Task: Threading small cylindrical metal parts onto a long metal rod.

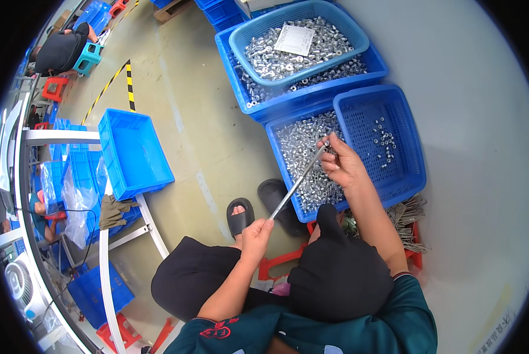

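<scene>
My left hand (257, 238) is closed around the lower end of a thin metal rod (293, 190). The rod slants up and to the right, to the fingertips of my right hand (344, 165). Those fingers pinch a small metal fitting (327, 143) at the rod's upper tip; its exact shape is partly covered. Below them stands a blue bin (301, 219) full of loose silvery metal fittings (304, 138). Overlapping its right side is a blue mesh basket (417, 147) with a scattering of similar fittings (385, 140).
Farther back, a light-blue basket (239, 44) of fittings with a paper slip (294, 39) rests in a blue bin (239, 94). Metal rods (407, 221) lie by my right knee. At left, a blue crate (136, 150) sits on a white frame (104, 259); a person (61, 50) sits far left.
</scene>
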Demonstrator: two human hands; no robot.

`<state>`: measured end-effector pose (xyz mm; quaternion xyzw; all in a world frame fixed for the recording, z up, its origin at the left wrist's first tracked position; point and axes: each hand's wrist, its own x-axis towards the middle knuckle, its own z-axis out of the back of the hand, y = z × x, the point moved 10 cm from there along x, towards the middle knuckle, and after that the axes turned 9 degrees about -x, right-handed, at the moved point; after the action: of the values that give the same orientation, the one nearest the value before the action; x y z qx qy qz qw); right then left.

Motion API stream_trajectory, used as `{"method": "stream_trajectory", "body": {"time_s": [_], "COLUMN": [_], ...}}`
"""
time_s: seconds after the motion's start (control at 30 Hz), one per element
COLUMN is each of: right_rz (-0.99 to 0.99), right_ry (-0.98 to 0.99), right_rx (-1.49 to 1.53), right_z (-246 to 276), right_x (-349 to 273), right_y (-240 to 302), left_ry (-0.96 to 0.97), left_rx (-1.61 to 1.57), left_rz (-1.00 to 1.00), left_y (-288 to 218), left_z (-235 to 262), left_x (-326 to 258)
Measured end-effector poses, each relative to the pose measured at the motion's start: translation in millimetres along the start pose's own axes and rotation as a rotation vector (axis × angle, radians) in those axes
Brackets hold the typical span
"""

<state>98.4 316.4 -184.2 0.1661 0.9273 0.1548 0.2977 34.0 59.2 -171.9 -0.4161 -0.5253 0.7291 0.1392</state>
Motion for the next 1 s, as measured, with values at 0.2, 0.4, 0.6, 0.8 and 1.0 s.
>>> {"method": "stream_trajectory", "body": {"time_s": [0.2, 0.4, 0.6, 0.8, 1.0], "right_rz": [-0.021, 0.055, 0.08, 0.191, 0.264], "right_ry": [0.04, -0.129, -0.035, -0.086, -0.165], "right_rx": [-0.213, -0.73, -0.852, -0.987, -1.155], "right_z": [-3.4, -14.2, -28.5, -31.8, -39.1], "right_x": [-2.7, -16.5, -16.2, -20.9, -26.9], "right_y": [1.0, 30.2, 38.0, 46.0, 57.9], "left_ry": [-0.032, -0.116, -0.081, -0.14, -0.151], "left_rx": [0.037, 0.294, 0.268, 0.341, 0.36], "left_rz": [-0.034, -0.202, -0.177, -0.243, -0.283], "left_y": [0.5, -32.6, -24.8, -41.0, -43.0], "left_z": [5.6, 22.2, 22.5, 21.4, 20.2], "left_x": [0.7, 3.8, 3.1, 0.4, -0.6]}}
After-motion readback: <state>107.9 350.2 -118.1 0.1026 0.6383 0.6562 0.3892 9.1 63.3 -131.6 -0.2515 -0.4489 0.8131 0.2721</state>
